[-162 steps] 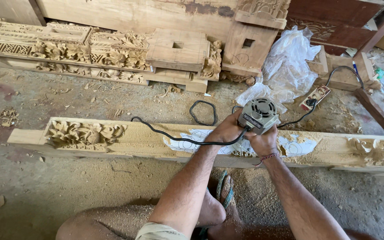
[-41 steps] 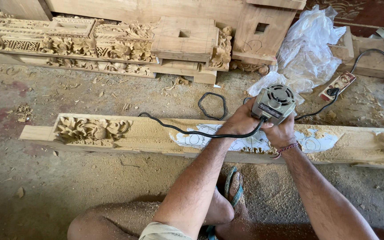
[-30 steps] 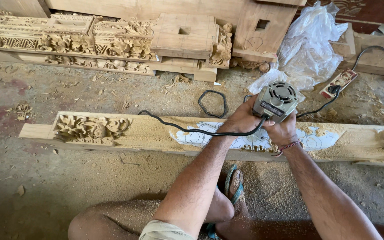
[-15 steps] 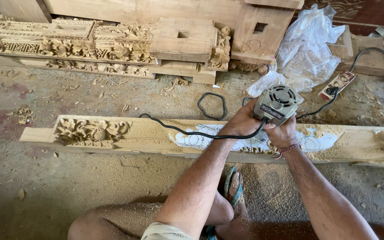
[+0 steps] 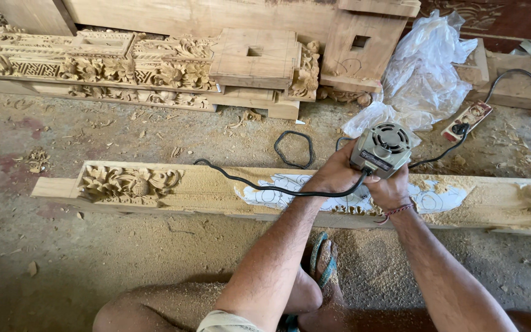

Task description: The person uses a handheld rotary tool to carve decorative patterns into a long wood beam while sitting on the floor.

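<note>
A grey electric router [image 5: 382, 147] stands upright on a long wooden beam [image 5: 216, 193] lying across the floor. My left hand [image 5: 333, 175] grips the tool's left side and my right hand [image 5: 390, 189] grips its near side. Under the tool a white paper pattern [image 5: 278, 195] with drawn scrolls is stuck to the beam. The beam's left end bears a finished floral carving [image 5: 129, 183]. A black cord [image 5: 241, 183] runs from the tool leftward over the beam.
Carved wooden panels [image 5: 93, 67] and wood blocks [image 5: 256, 58] are stacked at the back. A clear plastic bag [image 5: 428, 67] and a power strip [image 5: 467, 120] lie at the right. Sawdust covers the concrete floor. My sandalled foot [image 5: 324, 264] rests below the beam.
The router and both hands stay at about the same spot on the beam; only the head view shifts slightly.
</note>
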